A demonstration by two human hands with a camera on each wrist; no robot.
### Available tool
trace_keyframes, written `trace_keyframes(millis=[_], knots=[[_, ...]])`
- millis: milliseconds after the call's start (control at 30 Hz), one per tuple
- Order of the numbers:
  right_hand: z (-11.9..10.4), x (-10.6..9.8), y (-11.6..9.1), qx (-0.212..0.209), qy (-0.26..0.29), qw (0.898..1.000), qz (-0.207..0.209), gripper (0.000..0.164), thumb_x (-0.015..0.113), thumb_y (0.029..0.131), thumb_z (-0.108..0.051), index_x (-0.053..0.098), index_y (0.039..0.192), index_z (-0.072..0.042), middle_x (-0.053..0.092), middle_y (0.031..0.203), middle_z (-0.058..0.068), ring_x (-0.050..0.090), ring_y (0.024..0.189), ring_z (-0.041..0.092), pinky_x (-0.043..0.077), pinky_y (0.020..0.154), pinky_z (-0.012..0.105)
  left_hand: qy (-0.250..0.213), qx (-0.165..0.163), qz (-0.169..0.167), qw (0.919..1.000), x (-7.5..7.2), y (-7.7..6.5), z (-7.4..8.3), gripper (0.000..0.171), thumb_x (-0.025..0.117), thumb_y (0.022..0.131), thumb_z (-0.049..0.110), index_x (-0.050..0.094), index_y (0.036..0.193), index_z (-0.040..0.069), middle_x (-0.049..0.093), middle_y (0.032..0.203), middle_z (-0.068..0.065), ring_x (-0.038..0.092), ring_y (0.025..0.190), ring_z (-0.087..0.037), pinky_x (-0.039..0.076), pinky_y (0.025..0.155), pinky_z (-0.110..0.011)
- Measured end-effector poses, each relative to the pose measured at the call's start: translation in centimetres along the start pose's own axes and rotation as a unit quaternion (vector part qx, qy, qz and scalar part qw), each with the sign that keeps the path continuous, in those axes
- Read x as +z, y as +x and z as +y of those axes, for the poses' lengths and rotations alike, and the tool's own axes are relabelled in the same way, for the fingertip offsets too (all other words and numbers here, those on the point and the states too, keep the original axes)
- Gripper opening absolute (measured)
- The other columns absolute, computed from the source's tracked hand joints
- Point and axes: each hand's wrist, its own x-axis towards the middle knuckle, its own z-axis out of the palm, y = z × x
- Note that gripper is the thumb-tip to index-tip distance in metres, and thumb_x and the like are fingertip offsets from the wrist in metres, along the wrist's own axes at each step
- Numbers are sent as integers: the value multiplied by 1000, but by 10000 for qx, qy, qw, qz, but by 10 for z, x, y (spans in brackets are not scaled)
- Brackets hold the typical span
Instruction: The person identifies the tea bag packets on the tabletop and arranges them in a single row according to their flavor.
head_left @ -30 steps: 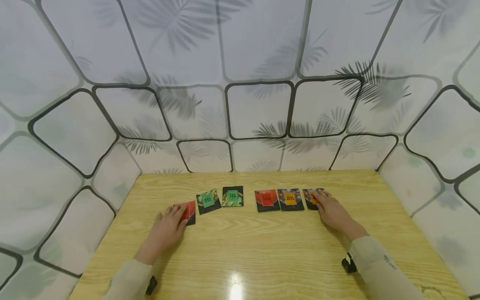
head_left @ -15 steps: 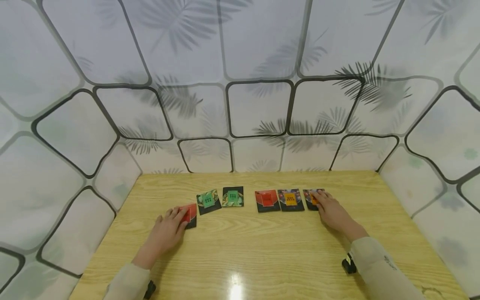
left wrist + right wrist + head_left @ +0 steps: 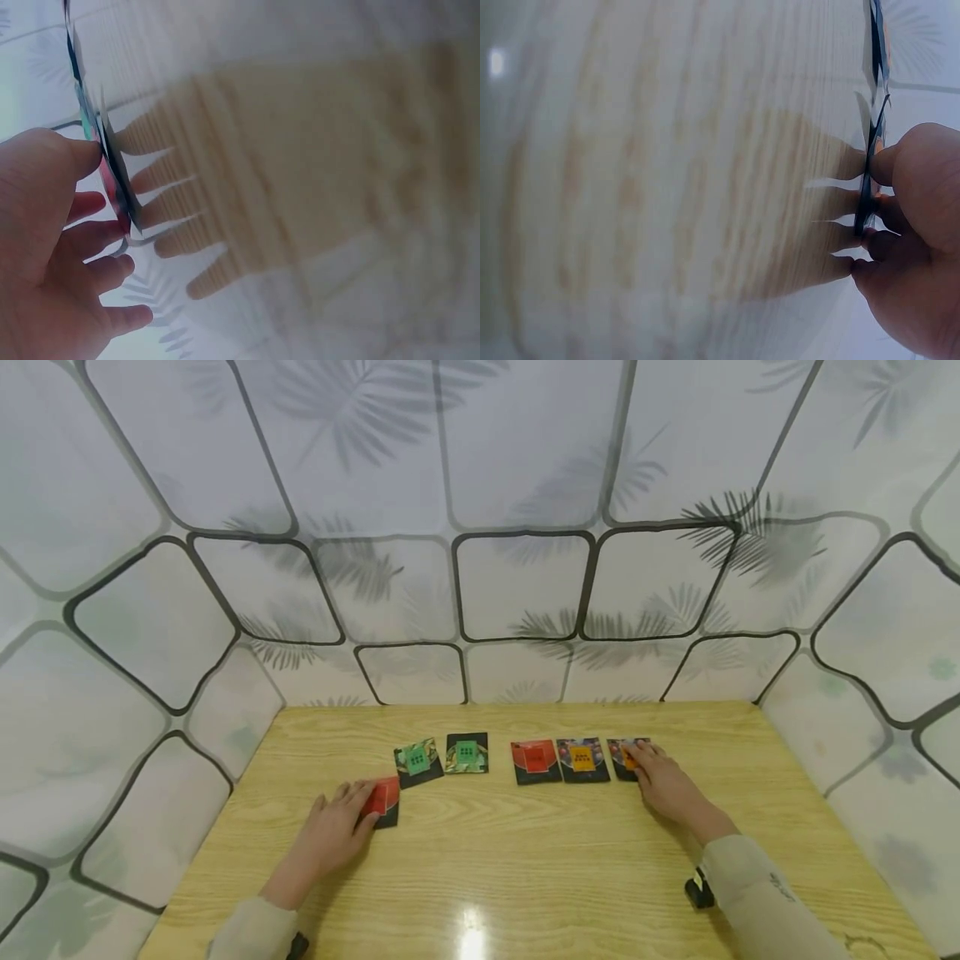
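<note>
On the left of the table, my left hand (image 3: 333, 827) rests its fingertips on a red-and-black square packet (image 3: 387, 802). In the left wrist view, the thumb touches the edge of this packet (image 3: 116, 176) while the other fingers stay spread. My right hand (image 3: 670, 785) lies with its fingers over the rightmost packet (image 3: 619, 758), dark with an orange label, and covers its right part. Edge-on in the right wrist view, that packet (image 3: 866, 191) shows under the thumb and fingers, flat against the table.
Two green-labelled packets (image 3: 417, 762) lie left of centre, the left one turned slightly. Right of centre, a red packet (image 3: 536, 762) and an orange-labelled packet (image 3: 582, 760) lie side by side. The wooden table (image 3: 510, 868) is bounded by patterned walls (image 3: 517, 585) behind and at both sides.
My left hand has slid the red packet a little toward me and to the right, bringing it just below the turned green-labelled packet. The right hand has stayed in place.
</note>
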Motion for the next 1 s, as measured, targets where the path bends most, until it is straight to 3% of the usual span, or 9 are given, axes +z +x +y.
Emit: trace_keyframes(millis=[333, 1000], knots=[[1, 0, 0, -42, -32, 10000, 11, 49, 48, 108, -4, 44, 156, 6, 37, 158, 41, 32, 147, 63, 32, 115, 77, 130, 127, -250, 9995, -2, -2, 18, 54, 64, 106, 30, 56, 150, 1, 59, 151, -24, 54, 139, -51, 40, 110, -77], [1, 2, 0, -79, -30, 9999, 99, 48, 48, 108, -4, 44, 155, 7, 38, 157, 41, 33, 145, 64, 32, 114, 77, 31, 396, -325, 9987, 10, 2, 48, 56, 63, 106, 33, 56, 151, 2, 55, 155, -24, 50, 144, -50, 34, 116, -75]])
